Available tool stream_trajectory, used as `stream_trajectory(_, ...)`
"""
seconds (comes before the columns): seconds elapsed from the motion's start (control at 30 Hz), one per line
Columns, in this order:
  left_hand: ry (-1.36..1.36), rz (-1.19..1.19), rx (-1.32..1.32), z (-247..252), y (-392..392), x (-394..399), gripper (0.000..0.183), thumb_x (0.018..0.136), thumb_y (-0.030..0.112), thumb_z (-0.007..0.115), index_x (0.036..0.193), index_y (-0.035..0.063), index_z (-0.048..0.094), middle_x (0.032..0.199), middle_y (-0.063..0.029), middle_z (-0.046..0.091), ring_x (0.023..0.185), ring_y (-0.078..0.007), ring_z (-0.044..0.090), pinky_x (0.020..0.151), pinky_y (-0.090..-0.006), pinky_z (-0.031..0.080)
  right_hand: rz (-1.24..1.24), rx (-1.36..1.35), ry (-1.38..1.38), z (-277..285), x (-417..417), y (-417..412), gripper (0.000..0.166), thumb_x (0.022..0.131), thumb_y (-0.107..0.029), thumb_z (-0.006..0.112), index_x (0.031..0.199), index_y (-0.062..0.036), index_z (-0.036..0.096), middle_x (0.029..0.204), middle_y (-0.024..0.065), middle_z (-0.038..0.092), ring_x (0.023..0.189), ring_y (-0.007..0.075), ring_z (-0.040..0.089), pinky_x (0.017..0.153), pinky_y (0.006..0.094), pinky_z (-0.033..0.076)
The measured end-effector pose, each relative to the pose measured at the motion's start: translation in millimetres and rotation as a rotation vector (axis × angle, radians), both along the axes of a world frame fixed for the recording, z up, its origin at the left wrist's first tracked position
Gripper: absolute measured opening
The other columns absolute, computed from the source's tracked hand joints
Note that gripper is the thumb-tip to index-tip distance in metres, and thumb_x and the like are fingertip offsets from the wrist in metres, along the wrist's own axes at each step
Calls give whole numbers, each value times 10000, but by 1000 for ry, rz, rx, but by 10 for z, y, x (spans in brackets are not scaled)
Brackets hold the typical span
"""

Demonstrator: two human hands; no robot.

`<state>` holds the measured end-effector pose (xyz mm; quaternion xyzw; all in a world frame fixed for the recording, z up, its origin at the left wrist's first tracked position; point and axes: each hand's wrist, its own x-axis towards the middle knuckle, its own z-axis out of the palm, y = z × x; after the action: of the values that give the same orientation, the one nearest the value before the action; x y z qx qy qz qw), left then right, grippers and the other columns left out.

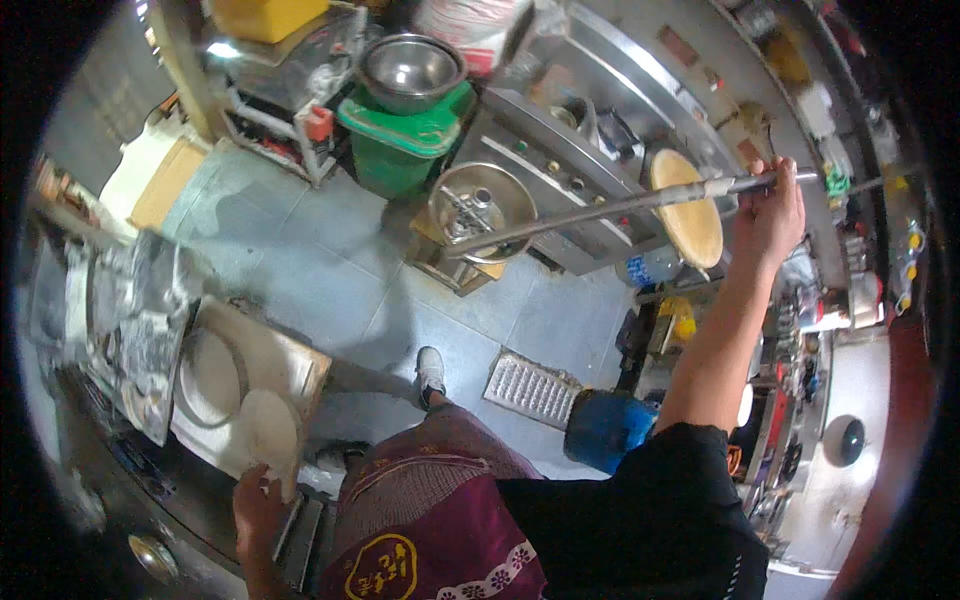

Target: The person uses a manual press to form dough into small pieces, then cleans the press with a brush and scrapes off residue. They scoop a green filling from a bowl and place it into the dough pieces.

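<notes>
My right hand [778, 214], raised at the right of the view, is closed around a long metal rod [600, 210]. The rod slopes down to the left, its far end crossing the rim of a steel bowl [517, 184]. Behind it stands a round, pale yellow disc [686, 210], tilted on edge; I cannot tell whether it is a lid or a board. At lower left, my left hand [259, 499] has bent fingers by the edge of a pale round disc [271, 427], perhaps dough. Whether it grips that disc is unclear. Beside the disc a round ring [211, 379] lies on a floury board [311, 367].
A green bin [390, 161] bears a second steel bowl [412, 71]. The steel stove counter [555, 157] runs along the far right. A blue container [607, 431] and a metal floor grate [531, 388] lie right of my foot [430, 371]. Floury trays [142, 330] stand at left.
</notes>
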<state>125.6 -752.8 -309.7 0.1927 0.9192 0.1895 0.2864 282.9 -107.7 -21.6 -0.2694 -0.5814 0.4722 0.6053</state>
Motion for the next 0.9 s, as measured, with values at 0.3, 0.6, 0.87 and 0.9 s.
stream_trajectory(0.3,-346,-90,60,91,1899,-480,387,812,190,635,1144,-4,587,1004,-216,637,863,-317,639,771,-376,507,-139,238,-735,-2141,-388,1450,263,921,-270,564,934,-10,525,754,197,635,675,364,640,609,438,497)
stream_trajectory(0.6,10,-54,-212,-551,988,-413,331,873,273,588,1082,21,638,1013,-151,678,905,-260,667,819,-378,519,451,448,-1382,-3615,-2352,1712,254,901,-227,534,982,12,500,942,289,609,929,461,573,793,513,453)
stream_trajectory(0.87,-301,312,-183,-2312,-72,400,373,874,403,569,938,52,677,953,-201,654,876,-364,630,781,-466,491,672,654,-1464,-4941,-4011,1655,336,877,-264,518,1124,-46,583,1012,211,616,933,399,584,823,474,460)
stream_trajectory(0.9,-204,404,-146,-2504,-15,424,393,867,414,573,913,37,675,949,-210,652,878,-375,626,779,-474,487,729,655,-1509,-5070,-4268,1316,330,876,-271,521,1112,-50,588,994,202,617,915,394,585,810,472,462)
